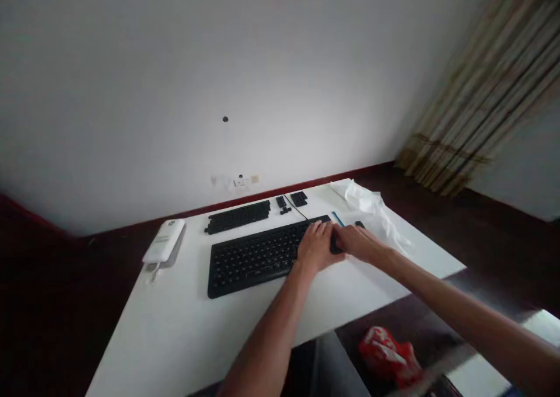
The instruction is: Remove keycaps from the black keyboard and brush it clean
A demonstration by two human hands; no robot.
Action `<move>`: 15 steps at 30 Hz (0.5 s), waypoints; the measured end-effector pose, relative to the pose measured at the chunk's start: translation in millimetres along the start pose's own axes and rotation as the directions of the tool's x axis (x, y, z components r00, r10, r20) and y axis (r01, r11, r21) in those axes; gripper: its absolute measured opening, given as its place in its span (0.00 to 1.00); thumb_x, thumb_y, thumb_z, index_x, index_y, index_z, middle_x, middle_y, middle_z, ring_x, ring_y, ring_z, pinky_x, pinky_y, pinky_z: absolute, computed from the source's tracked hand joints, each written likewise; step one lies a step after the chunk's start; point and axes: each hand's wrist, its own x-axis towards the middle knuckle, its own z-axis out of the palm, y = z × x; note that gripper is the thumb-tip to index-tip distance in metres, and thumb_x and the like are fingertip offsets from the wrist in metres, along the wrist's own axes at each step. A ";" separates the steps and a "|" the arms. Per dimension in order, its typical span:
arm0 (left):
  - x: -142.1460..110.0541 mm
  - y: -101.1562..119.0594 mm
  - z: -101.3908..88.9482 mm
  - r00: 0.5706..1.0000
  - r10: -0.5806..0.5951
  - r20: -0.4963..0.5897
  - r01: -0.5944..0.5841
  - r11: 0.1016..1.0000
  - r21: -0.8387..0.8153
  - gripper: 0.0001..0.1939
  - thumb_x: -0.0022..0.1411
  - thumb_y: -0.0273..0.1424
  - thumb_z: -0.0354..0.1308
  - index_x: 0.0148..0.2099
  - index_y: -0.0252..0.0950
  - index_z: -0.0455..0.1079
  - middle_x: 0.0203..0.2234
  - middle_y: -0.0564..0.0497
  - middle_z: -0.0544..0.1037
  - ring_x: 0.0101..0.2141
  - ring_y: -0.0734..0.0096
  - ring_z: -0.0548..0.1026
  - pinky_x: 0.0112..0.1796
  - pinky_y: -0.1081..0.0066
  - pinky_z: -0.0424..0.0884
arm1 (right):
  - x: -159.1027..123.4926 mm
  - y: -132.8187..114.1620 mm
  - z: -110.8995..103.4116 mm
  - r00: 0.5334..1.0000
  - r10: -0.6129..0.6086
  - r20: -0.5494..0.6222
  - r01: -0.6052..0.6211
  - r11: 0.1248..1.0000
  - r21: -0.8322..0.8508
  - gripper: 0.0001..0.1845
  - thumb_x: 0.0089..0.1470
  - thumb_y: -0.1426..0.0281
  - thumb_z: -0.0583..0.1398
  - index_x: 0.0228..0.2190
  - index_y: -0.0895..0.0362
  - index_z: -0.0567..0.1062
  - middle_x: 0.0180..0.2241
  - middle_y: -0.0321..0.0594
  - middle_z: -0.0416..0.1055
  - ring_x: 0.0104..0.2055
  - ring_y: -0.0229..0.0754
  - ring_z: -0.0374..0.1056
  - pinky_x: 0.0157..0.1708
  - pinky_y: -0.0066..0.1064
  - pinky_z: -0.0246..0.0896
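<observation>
A black keyboard (254, 257) lies at a slant on the white table (175, 327), its key area partly bare of keycaps. Over its right part rests my left hand (315, 246), fingers bent across the keys and gripping the board. My right hand (356, 240) is at the keyboard's right end, close against the left one, its fingers closed. Whatever those fingers pinch is hidden. Behind the board, black keycaps (238, 217) are laid out in rows, with smaller groups of keycaps (298, 199) farther right.
A white box-like device (165, 240) with a short cable stands at the table's left edge. Crumpled white plastic (371, 210) covers the back right, beside a thin blue stick (338, 218). A red and white bag (389, 353) sits below the front edge.
</observation>
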 end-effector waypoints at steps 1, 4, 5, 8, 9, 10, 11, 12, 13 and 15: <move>-0.1 0.8 -0.7 1.000 0.003 -0.003 -0.003 1.000 0.000 0.46 0.57 0.53 0.64 0.68 0.30 0.58 0.61 0.40 0.70 0.64 0.49 0.63 0.66 0.56 0.57 | -2.1 0.9 -0.7 1.000 -0.001 -0.010 0.001 1.000 0.006 0.09 0.63 0.75 0.56 0.46 0.62 0.72 0.35 0.52 0.80 0.35 0.52 0.77 0.30 0.33 0.56; -0.1 3.0 -2.2 1.000 0.009 -0.012 -0.009 1.000 -0.001 0.45 0.57 0.51 0.64 0.68 0.32 0.58 0.61 0.42 0.71 0.63 0.50 0.64 0.66 0.56 0.57 | -7.5 2.8 -1.2 0.999 0.017 -0.046 -0.016 0.999 0.031 0.11 0.62 0.74 0.58 0.47 0.59 0.71 0.39 0.48 0.80 0.39 0.50 0.77 0.33 0.32 0.57; 0.0 3.5 -2.4 1.000 0.010 -0.016 -0.010 1.000 0.000 0.45 0.57 0.51 0.64 0.68 0.32 0.58 0.60 0.42 0.71 0.63 0.50 0.64 0.66 0.56 0.57 | -8.8 2.9 -0.4 0.998 0.030 -0.061 -0.027 0.999 0.042 0.11 0.61 0.74 0.59 0.46 0.59 0.72 0.39 0.46 0.80 0.40 0.49 0.77 0.33 0.31 0.58; 0.5 4.0 -2.5 1.000 0.007 -0.020 -0.007 1.000 -0.001 0.44 0.57 0.51 0.64 0.68 0.33 0.59 0.61 0.43 0.71 0.63 0.51 0.64 0.66 0.55 0.57 | -10.5 0.8 4.2 0.990 0.094 -0.107 -0.086 0.993 0.080 0.09 0.58 0.74 0.60 0.42 0.57 0.74 0.38 0.43 0.80 0.39 0.48 0.76 0.33 0.31 0.57; 0.6 3.9 -2.5 1.000 0.003 -0.018 -0.003 1.000 -0.002 0.43 0.58 0.52 0.63 0.68 0.34 0.59 0.61 0.43 0.71 0.63 0.51 0.64 0.66 0.55 0.58 | -10.5 -0.5 5.8 0.985 0.124 -0.122 -0.113 0.989 0.094 0.08 0.57 0.74 0.60 0.41 0.57 0.75 0.37 0.43 0.79 0.38 0.48 0.76 0.32 0.31 0.57; 0.7 3.7 -2.4 1.000 0.000 -0.015 0.000 1.000 -0.002 0.43 0.58 0.52 0.63 0.68 0.34 0.59 0.61 0.43 0.71 0.63 0.51 0.64 0.66 0.55 0.58 | -10.6 -1.6 7.2 0.979 0.154 -0.137 -0.139 0.984 0.110 0.08 0.57 0.73 0.61 0.40 0.57 0.76 0.36 0.42 0.79 0.37 0.48 0.76 0.32 0.31 0.58; 0.7 3.4 -2.2 1.000 -0.002 -0.012 0.002 1.000 -0.001 0.43 0.58 0.53 0.62 0.68 0.34 0.59 0.61 0.42 0.71 0.63 0.51 0.64 0.66 0.55 0.57 | -10.8 -2.2 8.1 0.972 0.182 -0.149 -0.164 0.978 0.127 0.07 0.56 0.71 0.61 0.39 0.56 0.76 0.35 0.41 0.79 0.37 0.47 0.76 0.31 0.31 0.58; 0.8 3.0 -2.1 1.000 -0.004 -0.008 0.004 1.000 0.000 0.44 0.59 0.53 0.62 0.68 0.34 0.58 0.61 0.42 0.71 0.64 0.51 0.64 0.66 0.55 0.57 | -11.2 -1.9 8.5 0.965 0.206 -0.160 -0.185 0.973 0.140 0.07 0.56 0.70 0.61 0.38 0.55 0.77 0.35 0.40 0.79 0.36 0.47 0.76 0.31 0.31 0.58; 0.7 2.6 -1.9 1.000 -0.006 -0.003 0.006 1.000 0.001 0.44 0.59 0.53 0.62 0.69 0.34 0.58 0.61 0.42 0.70 0.64 0.51 0.63 0.66 0.55 0.57 | -11.9 -0.4 8.5 0.957 0.234 -0.174 -0.207 0.965 0.158 0.07 0.57 0.69 0.61 0.38 0.55 0.78 0.34 0.39 0.79 0.36 0.47 0.76 0.32 0.31 0.59; 0.7 2.0 -1.3 1.000 -0.011 0.013 0.010 1.000 0.004 0.45 0.59 0.54 0.62 0.69 0.34 0.57 0.62 0.41 0.70 0.65 0.50 0.62 0.66 0.54 0.56 | -13.9 7.3 7.6 0.934 0.290 -0.209 -0.239 0.942 0.236 0.07 0.56 0.66 0.61 0.36 0.54 0.79 0.31 0.37 0.79 0.35 0.46 0.76 0.33 0.32 0.62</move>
